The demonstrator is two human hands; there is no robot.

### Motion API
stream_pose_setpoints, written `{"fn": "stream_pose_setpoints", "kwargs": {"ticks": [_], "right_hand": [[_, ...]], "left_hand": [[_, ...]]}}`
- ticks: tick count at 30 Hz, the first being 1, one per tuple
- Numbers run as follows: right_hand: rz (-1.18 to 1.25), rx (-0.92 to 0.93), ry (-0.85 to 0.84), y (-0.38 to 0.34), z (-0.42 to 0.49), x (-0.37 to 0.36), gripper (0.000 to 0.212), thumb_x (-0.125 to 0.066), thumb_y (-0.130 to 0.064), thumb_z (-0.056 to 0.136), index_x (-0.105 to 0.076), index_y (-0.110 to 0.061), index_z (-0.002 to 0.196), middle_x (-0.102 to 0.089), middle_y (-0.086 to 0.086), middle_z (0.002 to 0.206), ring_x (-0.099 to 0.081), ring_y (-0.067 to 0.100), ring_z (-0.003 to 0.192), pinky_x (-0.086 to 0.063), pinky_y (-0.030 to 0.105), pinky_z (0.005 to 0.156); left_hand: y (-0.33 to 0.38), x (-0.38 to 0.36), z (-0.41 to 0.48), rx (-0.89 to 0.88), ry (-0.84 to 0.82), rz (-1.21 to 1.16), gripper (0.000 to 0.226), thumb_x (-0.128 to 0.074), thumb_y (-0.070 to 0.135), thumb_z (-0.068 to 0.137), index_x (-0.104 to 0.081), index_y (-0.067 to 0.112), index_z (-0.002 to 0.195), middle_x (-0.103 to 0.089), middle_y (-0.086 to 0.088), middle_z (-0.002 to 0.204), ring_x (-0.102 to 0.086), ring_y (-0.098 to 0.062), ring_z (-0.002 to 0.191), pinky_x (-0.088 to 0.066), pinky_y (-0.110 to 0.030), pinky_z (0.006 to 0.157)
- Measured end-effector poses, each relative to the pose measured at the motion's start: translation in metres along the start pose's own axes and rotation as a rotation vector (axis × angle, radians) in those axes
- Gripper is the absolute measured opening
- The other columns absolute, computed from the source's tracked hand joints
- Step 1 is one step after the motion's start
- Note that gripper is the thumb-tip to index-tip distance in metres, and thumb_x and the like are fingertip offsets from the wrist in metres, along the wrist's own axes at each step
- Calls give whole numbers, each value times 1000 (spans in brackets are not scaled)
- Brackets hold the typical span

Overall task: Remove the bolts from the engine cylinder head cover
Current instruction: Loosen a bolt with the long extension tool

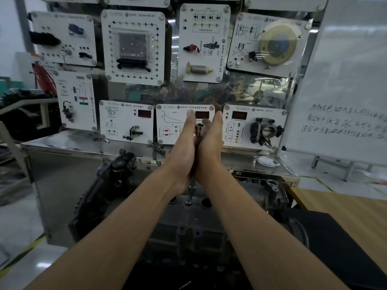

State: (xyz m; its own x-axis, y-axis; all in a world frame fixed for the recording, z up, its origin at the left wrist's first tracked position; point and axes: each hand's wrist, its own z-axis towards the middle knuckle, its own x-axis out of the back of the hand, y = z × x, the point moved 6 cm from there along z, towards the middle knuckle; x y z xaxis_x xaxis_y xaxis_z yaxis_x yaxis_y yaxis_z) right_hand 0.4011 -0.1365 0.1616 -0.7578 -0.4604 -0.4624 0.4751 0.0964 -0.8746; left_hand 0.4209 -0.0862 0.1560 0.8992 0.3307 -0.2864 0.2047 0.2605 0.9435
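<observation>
Forearms (109, 237) over engine (188, 237); steel bench (62, 144), panels (125, 120), whiteboard (345, 80) behind.

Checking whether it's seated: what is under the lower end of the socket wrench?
The socket wrench meets the dark engine cover; any bolt beneath its tip is hidden.
</observation>
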Motion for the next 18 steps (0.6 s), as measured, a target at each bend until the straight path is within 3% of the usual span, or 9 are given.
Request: {"fn": "stream_pose_setpoints", "kwargs": {"ticks": [3,7,11,13,14,16,18], "right_hand": [[9,-24,-4,5,4,0,80,-39,-80,76,-52,-33,140,-55,-3,142,-53,21,128,-40,49,110],[40,-38,-2,9,4,-1,76,-41,-79,78,-55,-31,136,-60,-3,137,-56,21,125,-42,49,109],[78,35,19,6,1,0,45,-43,-70,89,-68,-35,102,-72,-16,100,-65,13,107,-48,45,104],[81,62,62,3,0,3,49,-42,-66,91,-66,-30,113,-72,-7,110,-65,19,110,-48,48,103],[78,83,112,0,1,6,52,-40,-65,91,-63,-26,118,-70,-1,118,-64,22,113,-48,49,102],[15,202,259,-9,0,13,47,-38,-57,95,-63,-21,110,-66,2,118,-61,22,110,-47,51,101],[-113,392,386,-21,-3,16,43,-35,-49,97,-64,-17,98,-65,3,110,-58,23,107,-45,54,99]], "left_hand": [[-1,2,0,10,8,18,72,-38,84,79,-70,30,115,-73,8,116,-61,-10,118,-38,-42,111],[-1,4,-1,20,10,-3,77,-36,84,82,-64,29,128,-70,7,122,-60,-11,119,-43,-38,104],[-2,6,-7,13,29,-25,78,-34,81,85,-63,23,129,-70,6,121,-60,-10,117,-45,-33,96],[-4,7,-8,-11,27,8,74,-31,79,88,-64,26,128,-70,6,122,-59,-10,120,-45,-36,101],[-5,8,-10,-29,12,31,69,-29,75,91,-64,28,127,-69,7,124,-60,-9,120,-47,-35,101],[-8,11,-15,-69,-24,100,57,-24,58,101,-67,27,121,-71,4,119,-64,-8,110,-52,-28,89],[-13,18,-22,-108,-23,187,47,-26,37,105,-67,17,116,-69,-13,110,-62,-21,98,-49,-33,81]]}}
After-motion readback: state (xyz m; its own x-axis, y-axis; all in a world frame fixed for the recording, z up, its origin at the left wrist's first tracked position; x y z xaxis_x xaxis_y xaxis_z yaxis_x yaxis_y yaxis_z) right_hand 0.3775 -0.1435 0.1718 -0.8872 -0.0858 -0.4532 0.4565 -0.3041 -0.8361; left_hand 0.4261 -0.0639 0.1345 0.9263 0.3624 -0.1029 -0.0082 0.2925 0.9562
